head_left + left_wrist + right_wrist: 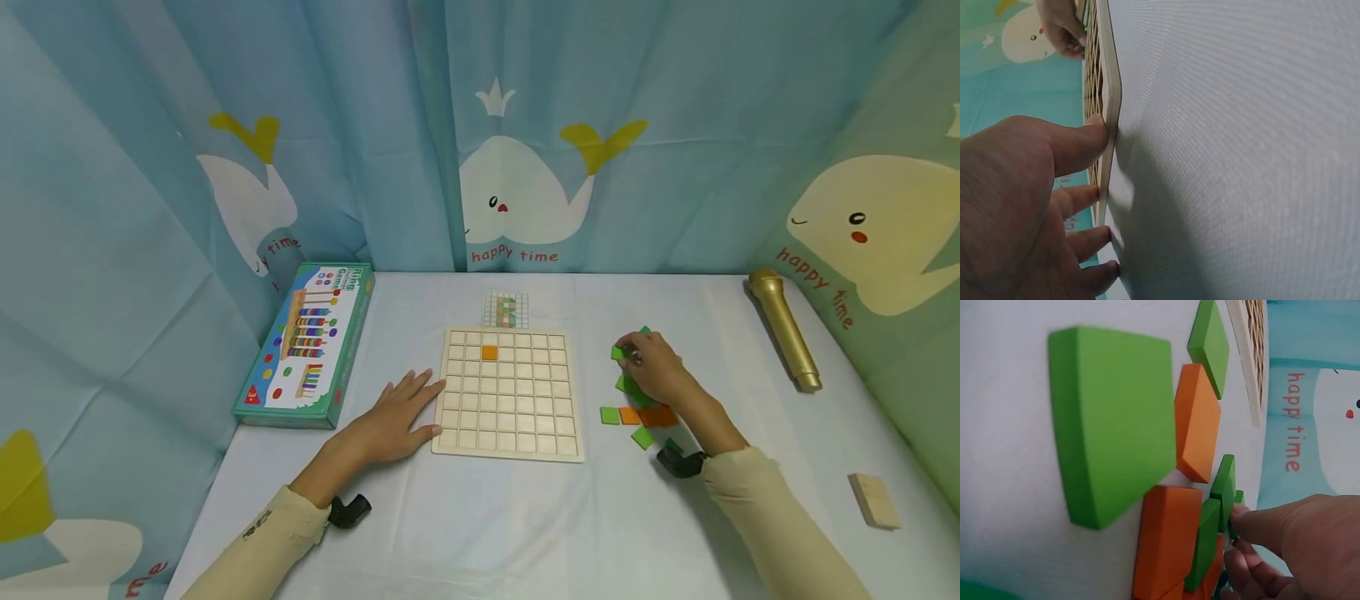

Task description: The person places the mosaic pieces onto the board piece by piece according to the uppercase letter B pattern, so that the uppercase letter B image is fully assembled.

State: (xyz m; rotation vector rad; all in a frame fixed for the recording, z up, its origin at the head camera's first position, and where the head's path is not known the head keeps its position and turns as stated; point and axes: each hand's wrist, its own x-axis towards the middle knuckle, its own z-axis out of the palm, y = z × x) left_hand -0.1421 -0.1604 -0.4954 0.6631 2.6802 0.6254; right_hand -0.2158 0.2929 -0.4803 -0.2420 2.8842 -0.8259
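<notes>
A pale wooden grid board [510, 400] lies on the white table with one orange tile [490, 352] in its upper part. My left hand [397, 423] rests flat by the board's left edge. In the left wrist view, the thumb [1082, 145] and a fingertip touch the board's rim. Right of the board, my right hand [651, 367] pinches a green tile [618, 352] between thumb and fingers. Below and around this hand lie loose green tiles [610, 415] and orange tiles [658, 416], partly hidden by it. The right wrist view shows a green tile [1116, 419] close up.
A small printed pattern card [506, 310] lies just behind the board. A green game box [307, 346] is at the left. Toward the right edge are a gold microphone [785, 329] and a small wooden block [874, 501]. A whale-print curtain [405, 167] surrounds the table.
</notes>
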